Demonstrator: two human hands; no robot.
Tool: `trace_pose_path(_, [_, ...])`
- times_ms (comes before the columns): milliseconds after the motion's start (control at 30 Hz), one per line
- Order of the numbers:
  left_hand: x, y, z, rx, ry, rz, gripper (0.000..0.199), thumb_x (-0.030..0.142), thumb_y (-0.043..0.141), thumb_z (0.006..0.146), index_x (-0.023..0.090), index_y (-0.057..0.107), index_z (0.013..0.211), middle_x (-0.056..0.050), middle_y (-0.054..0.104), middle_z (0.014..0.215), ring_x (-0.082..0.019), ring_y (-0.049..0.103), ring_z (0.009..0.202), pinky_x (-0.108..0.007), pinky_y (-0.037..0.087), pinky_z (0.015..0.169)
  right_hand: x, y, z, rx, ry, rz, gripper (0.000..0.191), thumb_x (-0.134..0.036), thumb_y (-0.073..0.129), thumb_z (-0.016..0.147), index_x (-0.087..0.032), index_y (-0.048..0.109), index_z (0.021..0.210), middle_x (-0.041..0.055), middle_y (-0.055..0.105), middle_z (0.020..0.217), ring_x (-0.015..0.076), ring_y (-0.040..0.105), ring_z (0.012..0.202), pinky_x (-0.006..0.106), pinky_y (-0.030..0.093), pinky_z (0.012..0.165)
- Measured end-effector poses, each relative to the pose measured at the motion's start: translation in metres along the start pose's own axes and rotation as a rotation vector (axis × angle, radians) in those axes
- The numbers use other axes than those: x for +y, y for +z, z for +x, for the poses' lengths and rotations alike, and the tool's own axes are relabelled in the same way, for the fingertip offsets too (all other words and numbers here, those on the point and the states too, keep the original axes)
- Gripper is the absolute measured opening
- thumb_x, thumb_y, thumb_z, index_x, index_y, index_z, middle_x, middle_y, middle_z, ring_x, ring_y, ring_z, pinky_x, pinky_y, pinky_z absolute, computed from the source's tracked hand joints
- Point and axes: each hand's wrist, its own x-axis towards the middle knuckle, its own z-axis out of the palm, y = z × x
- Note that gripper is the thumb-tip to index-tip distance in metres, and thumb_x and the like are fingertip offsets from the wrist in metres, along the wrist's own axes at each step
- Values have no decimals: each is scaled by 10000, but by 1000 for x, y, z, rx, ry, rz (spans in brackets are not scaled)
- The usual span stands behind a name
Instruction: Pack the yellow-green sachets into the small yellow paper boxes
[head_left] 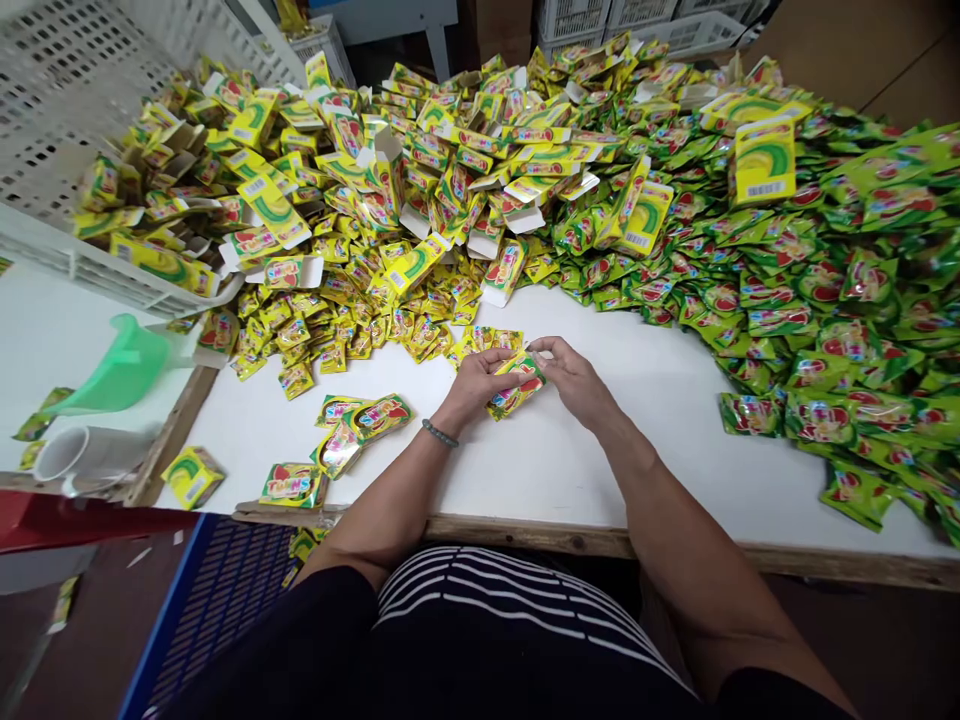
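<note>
Over the middle of the white table, a small yellow and green carton (516, 388) with a red fruit print is held between both hands. My left hand (480, 380) grips its left side, thumb across the front. At the carton's upper right end, the fingers of my right hand (566, 375) pinch the edge; that end is partly hidden by them. Just behind the hands lie a few small yellow sachets (487, 340). To the left, several filled cartons (360, 425) lie together on the table.
Yellow cartons (274, 210) and yellow sachets (360, 310) pile up at the back left, partly inside a tipped white crate (135, 280). Green packets (795, 300) heap at the right. A green scoop (124, 365) and white mug (90, 455) stand left; a blue basket (202, 600) sits below.
</note>
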Motion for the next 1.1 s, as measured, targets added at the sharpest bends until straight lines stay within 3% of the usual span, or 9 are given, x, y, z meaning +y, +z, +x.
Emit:
trace_pose_path(67, [1, 2, 0, 13, 29, -20, 593, 315, 908, 488, 149, 652, 996, -12, 716, 768, -142, 650, 648, -263, 506, 666, -2, 0, -1, 51, -53, 21, 357, -513, 527, 845, -249, 586, 1078, 13, 703, 908, 197, 662, 847, 356, 523, 789])
trace_pose_path(167, [2, 6, 1, 59, 130, -40, 709, 370, 863, 595, 203, 551, 1210, -9, 707, 771, -158, 651, 641, -268, 505, 635, -5, -2, -1, 288, -180, -26, 386, -495, 572, 841, -246, 581, 1137, 62, 683, 1117, 213, 617, 1081, 389, 487, 939])
trace_pose_path(233, [3, 8, 1, 90, 196, -58, 719, 409, 820, 661, 232, 485, 1273, 4, 686, 755, -156, 639, 622, -272, 505, 629, -4, -2, 0, 370, -219, -59, 391, -487, 636, 802, -239, 615, 1103, 77, 665, 1165, 225, 583, 1140, 394, 482, 951])
trace_pose_path(333, [3, 8, 0, 66, 244, -64, 607, 436, 783, 705, 231, 494, 1198, 10, 660, 777, -138, 624, 636, -262, 501, 650, 4, 4, 2, 253, -171, 14, 374, -505, 674, 763, -225, 668, 1011, 63, 677, 1080, 215, 627, 979, 369, 526, 844])
trace_pose_path(500, [-1, 3, -2, -64, 205, 14, 526, 415, 802, 673, 210, 518, 1065, 11, 647, 856, -122, 614, 691, -243, 486, 672, 12, 7, 3, 84, -62, 62, 341, -541, 634, 791, -212, 672, 869, -4, 665, 736, 180, 629, 755, 336, 531, 760])
trace_pose_path(667, [-3, 2, 0, -65, 206, -11, 544, 389, 814, 655, 204, 498, 1058, 16, 649, 853, -100, 609, 669, -219, 476, 640, 4, 1, 1, 127, -42, 120, 531, -513, 726, 721, -241, 633, 1167, -21, 707, 759, 194, 674, 798, 346, 547, 801])
trace_pose_path(800, [-3, 2, -1, 28, 163, -23, 648, 388, 851, 604, 228, 451, 1087, 56, 628, 705, -96, 579, 541, -208, 448, 547, -1, 2, -2, 125, -64, 45, 356, -516, 628, 819, -219, 744, 978, 23, 756, 954, 216, 678, 981, 380, 503, 958])
trace_pose_path(933, [-3, 3, -1, 82, 154, 45, 662, 384, 887, 554, 211, 503, 1064, 68, 605, 640, -99, 589, 538, -206, 458, 549, 1, 5, -1, 167, -32, 128, 327, -472, 747, 708, -206, 762, 899, 30, 766, 907, 209, 699, 841, 386, 547, 861])
trace_pose_path(1100, [-2, 3, -1, 34, 144, 61, 671, 392, 903, 527, 186, 566, 1069, 32, 653, 672, -128, 637, 603, -230, 496, 595, 0, 0, 3, 202, 81, 323, 323, -432, 837, 572, -204, 755, 786, 15, 757, 765, 179, 687, 721, 352, 559, 767])
